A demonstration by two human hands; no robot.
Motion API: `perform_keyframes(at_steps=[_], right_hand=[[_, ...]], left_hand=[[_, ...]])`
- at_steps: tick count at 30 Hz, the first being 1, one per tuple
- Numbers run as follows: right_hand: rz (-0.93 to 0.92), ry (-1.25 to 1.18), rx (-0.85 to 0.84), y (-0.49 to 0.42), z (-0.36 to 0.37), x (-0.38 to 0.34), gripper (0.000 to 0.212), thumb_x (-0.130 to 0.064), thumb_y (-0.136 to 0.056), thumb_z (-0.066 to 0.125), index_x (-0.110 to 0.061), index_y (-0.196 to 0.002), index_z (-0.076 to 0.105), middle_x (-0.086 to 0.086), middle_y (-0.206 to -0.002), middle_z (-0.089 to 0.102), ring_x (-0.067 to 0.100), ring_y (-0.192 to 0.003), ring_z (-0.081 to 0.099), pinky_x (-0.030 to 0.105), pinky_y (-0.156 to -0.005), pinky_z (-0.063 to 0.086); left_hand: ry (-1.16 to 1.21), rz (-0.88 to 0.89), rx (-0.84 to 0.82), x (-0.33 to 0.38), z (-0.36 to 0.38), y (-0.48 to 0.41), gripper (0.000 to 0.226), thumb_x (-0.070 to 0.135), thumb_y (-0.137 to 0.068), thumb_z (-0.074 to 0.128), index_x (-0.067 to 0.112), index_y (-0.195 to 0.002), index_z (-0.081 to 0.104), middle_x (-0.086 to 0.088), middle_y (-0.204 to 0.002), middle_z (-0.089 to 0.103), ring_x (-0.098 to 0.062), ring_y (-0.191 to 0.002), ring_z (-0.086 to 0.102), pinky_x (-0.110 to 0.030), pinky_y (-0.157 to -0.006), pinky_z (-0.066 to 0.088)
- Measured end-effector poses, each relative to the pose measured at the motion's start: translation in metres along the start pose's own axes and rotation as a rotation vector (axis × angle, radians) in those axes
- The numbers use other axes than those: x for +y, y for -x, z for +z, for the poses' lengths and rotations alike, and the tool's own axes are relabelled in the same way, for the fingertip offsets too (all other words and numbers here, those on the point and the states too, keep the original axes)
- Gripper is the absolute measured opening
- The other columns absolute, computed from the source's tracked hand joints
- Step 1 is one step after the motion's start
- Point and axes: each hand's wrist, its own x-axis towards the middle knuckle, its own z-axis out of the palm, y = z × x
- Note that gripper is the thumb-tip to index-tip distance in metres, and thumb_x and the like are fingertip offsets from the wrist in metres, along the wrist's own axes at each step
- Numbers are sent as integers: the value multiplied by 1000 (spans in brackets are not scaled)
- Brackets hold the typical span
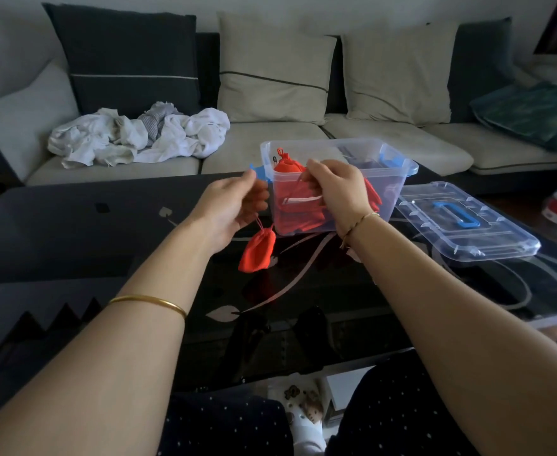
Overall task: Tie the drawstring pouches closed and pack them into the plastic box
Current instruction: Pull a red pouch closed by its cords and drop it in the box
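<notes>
Glossy black table (319, 291): one clear box (385, 179), one dangling red pouch (258, 253).

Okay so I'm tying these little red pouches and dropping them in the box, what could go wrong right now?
The red pouch hangs by its drawstring from your left hand, so if the cord slips it may drop onto the dark glass table. Your right hand is pulling a cord right against the plastic box, which might nudge it or tug packed pouches out. The lid overhangs the table edge and could get knocked off.
</notes>
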Motion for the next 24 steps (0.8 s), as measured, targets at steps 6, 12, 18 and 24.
perform_keyframes(at_steps=[6, 12, 18, 24], right_hand=[[-165, 150, -139, 7, 12, -11, 32, -21, -92, 52, -14, -63, 64, 16, -69, 64, 16, -63, 52, 28, -62, 45], [-44, 0, -189, 7, 15, -11, 35, -25, -97, 46, -5, -76, 66, 11, -73, 61, 16, -61, 53, 23, -58, 45], [242, 142, -399, 10, 10, 5, 38, -27, -100, 34, -8, -78, 59, 6, -70, 59, 22, -68, 50, 25, -57, 39], [351, 28, -443, 11, 11, 5, 35, -27, -99, 41, -13, -67, 48, 2, -64, 48, 14, -57, 47, 22, -53, 39]], left_hand=[[-176, 33, -133, -4, 6, 7, 8, 7, -83, 67, 12, -78, 69, -3, -76, 62, -10, -62, 48, -25, -71, 42], [-218, 49, -147, -6, 8, 7, 8, 11, -86, 65, 3, -84, 68, -13, -83, 59, -10, -58, 44, -26, -68, 43], [-151, 22, -147, -9, 7, 1, 10, 10, -89, 60, 12, -83, 67, -1, -76, 64, -7, -62, 50, -17, -61, 47], [-106, 43, -91, -11, 4, -1, 17, 8, -91, 58, 16, -80, 68, 6, -65, 64, -2, -53, 54, -15, -55, 49]])
